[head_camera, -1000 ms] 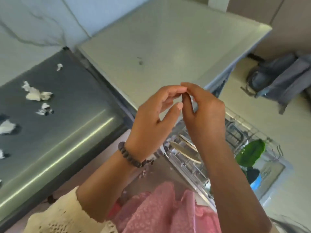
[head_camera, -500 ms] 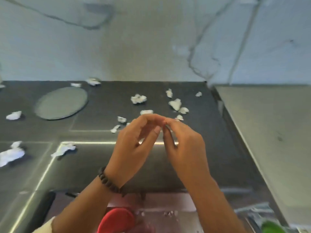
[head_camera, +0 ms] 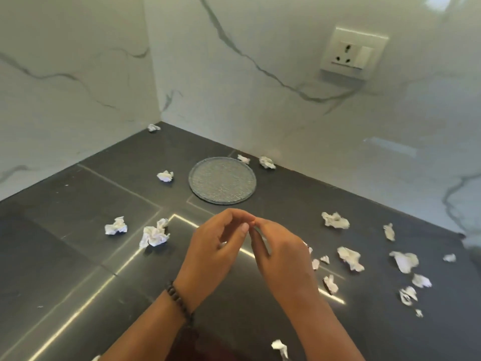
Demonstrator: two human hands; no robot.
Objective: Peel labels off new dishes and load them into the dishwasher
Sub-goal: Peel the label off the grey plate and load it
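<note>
My left hand [head_camera: 216, 246] and my right hand [head_camera: 282, 252] are held together above the dark counter, fingertips meeting. Between those curled fingertips both hands pinch a tiny label scrap [head_camera: 254, 224], which is mostly hidden. A round grey textured plate [head_camera: 222, 180] lies flat on the counter just beyond my hands, near the back wall. Neither hand touches the plate. A beaded bracelet is on my left wrist.
Several crumpled white label scraps litter the counter, such as one on the left [head_camera: 153, 234] and one on the right [head_camera: 335, 220]. Marble walls close the corner behind. A wall socket [head_camera: 351, 54] sits upper right. The counter's front edge is at the bottom.
The view has swung left from the open dishwasher rack to the counter corner. My hands stayed together, fingertips pinched, and now hover in front of the grey plate.
</note>
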